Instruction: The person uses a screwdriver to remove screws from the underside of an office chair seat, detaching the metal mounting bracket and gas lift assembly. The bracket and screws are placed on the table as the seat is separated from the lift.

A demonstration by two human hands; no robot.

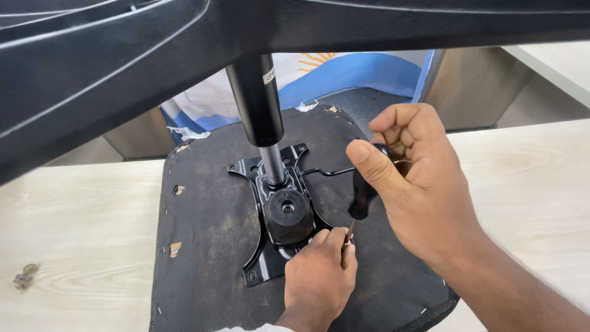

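Head view, pale wood tabletop (74, 233), upturned seat (203, 246), flag cloth (356, 77)

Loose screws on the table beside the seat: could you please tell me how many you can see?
2, as far as I can tell: a small cluster of loose screws lies on the table, left of the seat bottom. They overlap, so more may be hidden.

Your two hands, the left hand (319, 273) and right hand (418, 178), are bare, and a bit of white sleeve (252, 328) shows at your left wrist.

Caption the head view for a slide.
Right hand grips a screwdriver while left hand steadies its tip at the chair mounting plate.
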